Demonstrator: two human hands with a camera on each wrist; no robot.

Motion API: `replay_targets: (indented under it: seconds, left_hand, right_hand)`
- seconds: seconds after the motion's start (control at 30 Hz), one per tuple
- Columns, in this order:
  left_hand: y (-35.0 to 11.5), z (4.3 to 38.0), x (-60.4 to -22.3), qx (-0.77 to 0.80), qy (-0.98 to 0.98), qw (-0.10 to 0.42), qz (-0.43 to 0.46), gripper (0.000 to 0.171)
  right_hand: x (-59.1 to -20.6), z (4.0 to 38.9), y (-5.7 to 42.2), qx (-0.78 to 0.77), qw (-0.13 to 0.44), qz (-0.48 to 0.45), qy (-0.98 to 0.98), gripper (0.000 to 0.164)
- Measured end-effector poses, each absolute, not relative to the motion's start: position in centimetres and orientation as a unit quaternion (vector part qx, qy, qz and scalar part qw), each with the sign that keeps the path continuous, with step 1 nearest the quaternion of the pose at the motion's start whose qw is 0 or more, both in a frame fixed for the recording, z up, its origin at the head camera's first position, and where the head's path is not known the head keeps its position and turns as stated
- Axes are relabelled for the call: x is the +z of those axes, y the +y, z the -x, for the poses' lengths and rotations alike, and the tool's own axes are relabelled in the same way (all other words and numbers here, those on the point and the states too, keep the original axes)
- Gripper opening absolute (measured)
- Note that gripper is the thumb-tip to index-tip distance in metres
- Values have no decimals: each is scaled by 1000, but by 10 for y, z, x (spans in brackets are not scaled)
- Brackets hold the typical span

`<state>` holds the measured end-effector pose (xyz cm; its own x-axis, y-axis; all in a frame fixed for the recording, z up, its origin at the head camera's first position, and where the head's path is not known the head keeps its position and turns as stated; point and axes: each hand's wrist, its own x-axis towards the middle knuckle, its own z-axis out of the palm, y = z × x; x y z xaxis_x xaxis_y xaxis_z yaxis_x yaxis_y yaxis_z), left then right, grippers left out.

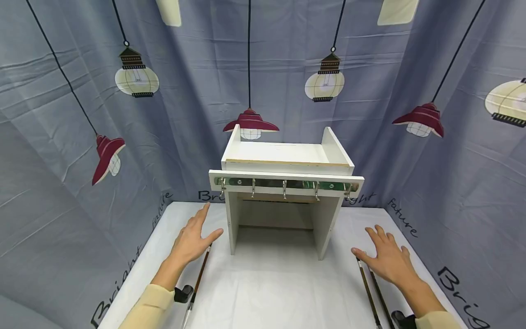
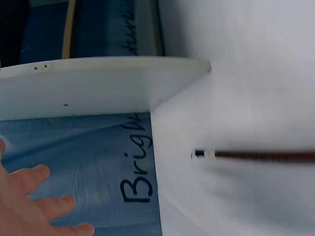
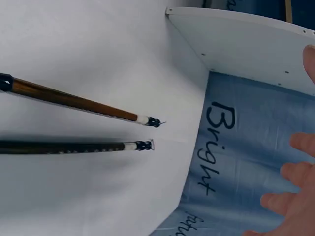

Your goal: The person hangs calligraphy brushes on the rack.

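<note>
Holds nothing with the left hand [image 1: 190, 243], fingers spread and released, at eight o'clock of the white boxy wooden shelf [image 1: 283, 153] with a shiny metal hook rail [image 1: 269, 183], upright on the white table [image 1: 267, 292]. Holds nothing with the right hand [image 1: 388, 257] either, fingers loosely spread at four o'clock. Find a slender brown brush-like rod [image 1: 202, 272] at five o'clock of the left hand, apart from it; near seven o'clock of the right, a second brown rod [image 1: 368, 292] beside a thin black rod [image 1: 379, 292]. Expect light, stiff, smooth rods, apt to roll: pinch mid-length. Expect a rigid, probably heavier shelf: grasp both side panels, clear of the hooks.
</note>
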<state>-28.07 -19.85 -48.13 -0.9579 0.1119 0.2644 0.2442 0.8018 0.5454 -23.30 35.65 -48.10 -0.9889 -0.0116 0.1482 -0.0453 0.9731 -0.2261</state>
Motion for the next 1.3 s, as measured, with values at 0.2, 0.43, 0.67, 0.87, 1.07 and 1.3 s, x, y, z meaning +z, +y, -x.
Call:
replay_targets:
  seconds: [0.2, 0.43, 0.67, 0.87, 1.07, 1.3]
  left_hand:
    - [-184, 285, -486, -379, -913, 115, 98, 91]
    - [-168, 292, -481, -424, -888, 136, 115, 85]
    - [-156, 298, -478, -477, -854, 142, 151, 75]
    - [-145, 301, -479, -500, -839, 134, 166, 66]
    - [-136, 306, -479, -503, -835, 150, 166, 63]
    - [-128, 310, -483, -513, -829, 169, 147, 62]
  right_hand:
    - [-493, 228, 359, 128, 90, 7, -988, 100]
    - [-510, 221, 364, 178, 89, 33, -979, 99]
    - [-526, 216, 368, 223, 90, 90, -966, 100]
    - [-545, 214, 370, 225, 127, 113, -959, 85]
    - [-558, 214, 373, 229, 114, 124, -959, 76]
    - [-578, 215, 379, 212, 107, 151, -960, 68]
